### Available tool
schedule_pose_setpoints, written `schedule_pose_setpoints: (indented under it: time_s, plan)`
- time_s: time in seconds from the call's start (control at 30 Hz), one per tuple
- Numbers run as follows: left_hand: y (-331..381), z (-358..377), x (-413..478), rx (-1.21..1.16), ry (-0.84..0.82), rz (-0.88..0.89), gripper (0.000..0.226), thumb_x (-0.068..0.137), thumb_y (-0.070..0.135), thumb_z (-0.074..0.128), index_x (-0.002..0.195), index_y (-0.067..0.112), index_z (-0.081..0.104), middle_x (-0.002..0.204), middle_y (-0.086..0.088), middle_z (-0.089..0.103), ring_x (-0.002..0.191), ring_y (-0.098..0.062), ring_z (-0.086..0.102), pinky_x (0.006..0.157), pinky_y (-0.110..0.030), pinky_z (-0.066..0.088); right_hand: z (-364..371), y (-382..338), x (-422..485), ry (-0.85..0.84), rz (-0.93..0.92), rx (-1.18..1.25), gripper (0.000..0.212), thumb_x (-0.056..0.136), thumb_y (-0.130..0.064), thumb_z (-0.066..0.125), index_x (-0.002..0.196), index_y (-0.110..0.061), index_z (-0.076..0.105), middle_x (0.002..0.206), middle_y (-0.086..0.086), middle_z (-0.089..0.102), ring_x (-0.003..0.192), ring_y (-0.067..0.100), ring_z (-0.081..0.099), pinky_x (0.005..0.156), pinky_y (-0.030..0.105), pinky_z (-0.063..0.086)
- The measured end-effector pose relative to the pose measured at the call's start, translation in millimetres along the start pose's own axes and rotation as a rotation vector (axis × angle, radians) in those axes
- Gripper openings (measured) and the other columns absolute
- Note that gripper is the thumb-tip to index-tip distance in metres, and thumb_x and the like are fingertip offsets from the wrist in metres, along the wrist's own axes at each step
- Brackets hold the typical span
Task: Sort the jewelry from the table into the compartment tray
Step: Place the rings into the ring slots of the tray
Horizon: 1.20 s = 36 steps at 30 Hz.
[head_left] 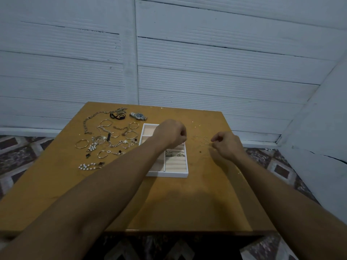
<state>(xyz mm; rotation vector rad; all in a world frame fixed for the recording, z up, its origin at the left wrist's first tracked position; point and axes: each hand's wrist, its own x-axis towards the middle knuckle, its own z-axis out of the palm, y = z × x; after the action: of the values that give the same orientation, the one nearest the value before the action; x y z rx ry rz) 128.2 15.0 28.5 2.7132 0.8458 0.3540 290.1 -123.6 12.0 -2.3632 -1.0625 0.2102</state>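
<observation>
Gold rings (205, 142) lie between curled left hand (170, 133) and right hand (227, 145); any grasp unclear.

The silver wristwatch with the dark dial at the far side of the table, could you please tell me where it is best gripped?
Probably pinch the silver wristwatch across its round case, coming from above: it lies dial-up, its metal band running out left and right, so the near and far case edges look free.

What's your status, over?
Left hand curled above tray, forearm across it, grip unclear. Right hand at loose rings right of tray. Jewelry pile left of tray unsorted.
</observation>
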Motion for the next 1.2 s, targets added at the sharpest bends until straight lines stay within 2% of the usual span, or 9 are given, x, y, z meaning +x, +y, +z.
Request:
schedule_pose_setpoints:
  time_s: [0.2,0.37,0.63,0.83,1.07,1.2]
  plan:
    - [31.1,25.9,31.7,0.054,-0.046,-0.018,0.021,0.084,0.036,0.071,0.097,0.020,0.074,0.100,-0.003,0.070,0.094,-0.021,0.062,0.075,-0.031,0.051,6.8,8.8,15.0,-0.020,0.056,-0.044,0.011,0.090,-0.015,0.061,0.090,-0.024,0.067,0.099,-0.002,0.065,0.094,0.019,0.060,0.083,0.035,0.054]
    - [45.4,49.0,53.5,0.097,-0.110,-0.051,0.028,0.082,0.040,0.072,0.099,0.018,0.073,0.102,-0.005,0.070,0.096,-0.024,0.063,0.080,-0.034,0.055,6.0,29.1,19.7,-0.054,0.105,-0.017,0.014,0.088,-0.013,0.060,0.092,-0.026,0.065,0.101,-0.001,0.063,0.092,0.017,0.056,0.067,0.028,0.044]
    - [47.1,63.9,66.4,0.056,-0.157,-0.110,0.037,0.080,0.041,0.074,0.107,0.016,0.069,0.107,-0.004,0.068,0.098,-0.023,0.062,0.081,-0.036,0.054,-1.4,43.8,23.6,-0.039,0.086,0.006,0.013,0.089,-0.019,0.062,0.099,-0.021,0.069,0.103,0.000,0.065,0.096,0.016,0.056,0.074,0.029,0.044]
    - [54.2,64.2,71.3,-0.020,-0.233,-0.131,0.030,0.080,0.027,0.077,0.105,0.013,0.067,0.107,-0.008,0.068,0.098,-0.026,0.063,0.087,-0.041,0.055,-3.2,47.6,19.7,-0.020,0.066,0.024,0.013,0.090,-0.018,0.060,0.099,-0.018,0.069,0.098,0.001,0.067,0.094,0.017,0.060,0.075,0.030,0.048]
    - [54.2,63.6,68.6,-0.023,-0.250,-0.120,0.029,0.081,0.027,0.076,0.104,0.011,0.066,0.107,-0.010,0.068,0.099,-0.027,0.063,0.086,-0.041,0.053,-5.3,51.1,23.3,0.005,0.058,-0.012,0.014,0.091,-0.018,0.061,0.100,-0.017,0.070,0.098,-0.001,0.064,0.093,0.017,0.058,0.078,0.031,0.050]
    - [54.9,63.0,64.5,-0.060,-0.229,-0.095,0.018,0.083,0.020,0.073,0.097,0.013,0.063,0.101,-0.006,0.068,0.093,-0.024,0.062,0.081,-0.039,0.053,-3.8,50.7,26.5,0.003,0.068,-0.045,0.014,0.091,-0.018,0.059,0.099,-0.019,0.070,0.097,0.000,0.064,0.092,0.018,0.059,0.077,0.031,0.050]
